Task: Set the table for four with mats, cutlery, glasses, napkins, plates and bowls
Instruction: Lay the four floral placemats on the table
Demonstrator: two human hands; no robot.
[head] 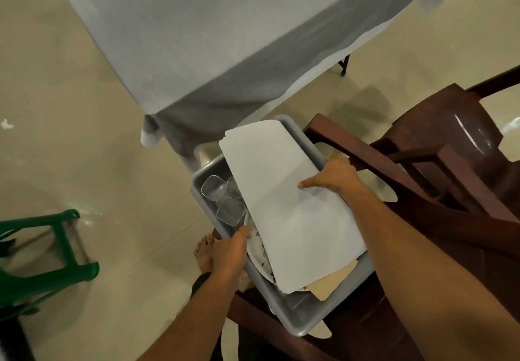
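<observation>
A grey plastic bin (298,318) sits on a dark brown chair. A stack of white mats (287,200) lies tilted across the bin's top, with a tan mat (329,284) showing under its near corner. My right hand (334,180) grips the stack's right edge, thumb on top. My left hand (230,251) reaches in at the bin's left rim and touches the mats' lower left edge; its fingertips are hidden. Clear square glasses (222,200) stand in the bin's far left part. A white plate rim (260,265) shows under the mats.
The table (211,31), covered with a grey cloth, stands beyond the bin. A dark brown chair (439,169) is at the right, a green plastic chair (47,265) at the left. Cream tiled floor lies between them, and my bare foot (204,253) is beside the bin.
</observation>
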